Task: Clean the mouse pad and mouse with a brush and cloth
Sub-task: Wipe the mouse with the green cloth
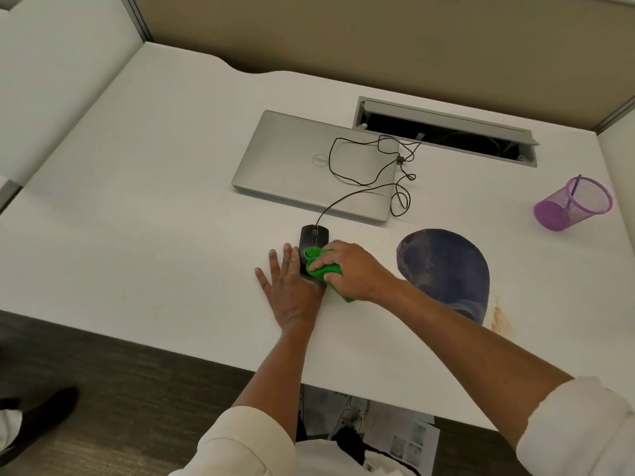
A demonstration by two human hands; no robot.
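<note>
Along the near edge of the white desk (144,207), two bare forearms are reaching out from rolled cream sleeves (240,441). Below the desk edge, a dark shoe (41,417) is standing on the grey carpet at the left, and printed papers (398,438) are lying by the person's lap.

Farther in, the left hand (292,286) is lying flat on the desk, fingers spread wide and gripping nothing, its index finger resting against the left side of the black wired mouse (311,240). The right hand (350,273) is closing around a bunched green cloth (321,264) and pressing it onto the rear half of the mouse; a corner of the cloth is poking out beneath the wrist. The mouse is sitting directly on the desk, not on the mouse pad.

Just right of that hand, the dark blue mouse pad (443,269) is lying flat, partly crossed by the right forearm. An orange-brown stain (500,319) is marking the desk beside its lower right edge.

Beyond the mouse, its thin black cable (364,163) is looping over a closed silver Dell laptop (309,166). Farther right, a purple mesh pen cup (574,204) is standing with a purple handle inside; whether that is the brush, I cannot tell. At the back, an open cable tray (446,132) is sitting in the desk beside the tan partition (378,39).
</note>
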